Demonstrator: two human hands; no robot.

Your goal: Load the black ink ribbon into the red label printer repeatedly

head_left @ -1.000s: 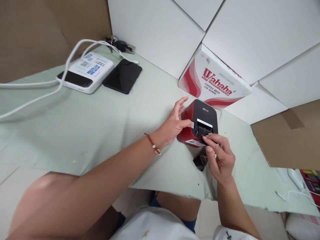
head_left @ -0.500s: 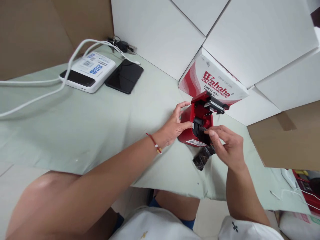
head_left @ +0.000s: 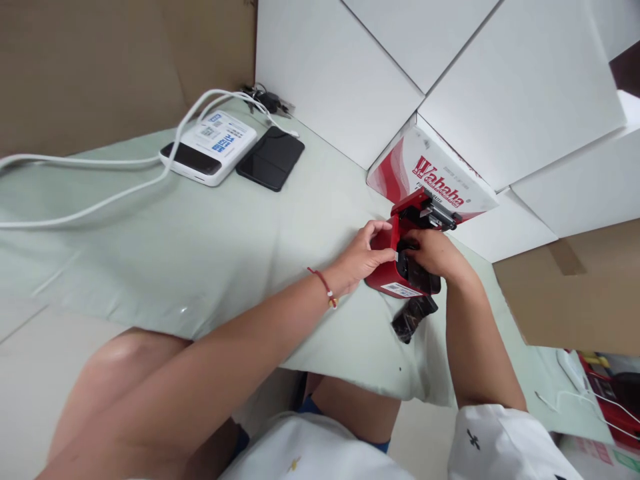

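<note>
A red box-shaped machine (head_left: 383, 275), which looks like a small label printer, stands on the cloth with its lid (head_left: 417, 203) raised. My left hand (head_left: 364, 257) grips its near left side, thumb on the front rim and fingers along the side. Inside the opening, the curled fingers of my right hand (head_left: 433, 252) reach down among black parts; their tips are hidden, so I cannot make out what they hold. A dark, marbled strip (head_left: 414, 320) lies on the cloth at the machine's front, by a white label (head_left: 401, 289) on its body.
Behind the machine stands a Wahaha carton (head_left: 435, 167) against white panels. Over to the left lie a white power-bank-like device (head_left: 215, 143) with a cable (head_left: 100, 208), a black phone (head_left: 271, 159) and keys (head_left: 267, 100). Brown cardboard (head_left: 575, 287) borders the right side.
My right hand has moved from the front of the opening deeper inside it, up and leftward. My left hand keeps its grip on the machine. The whole view has shifted slightly.
</note>
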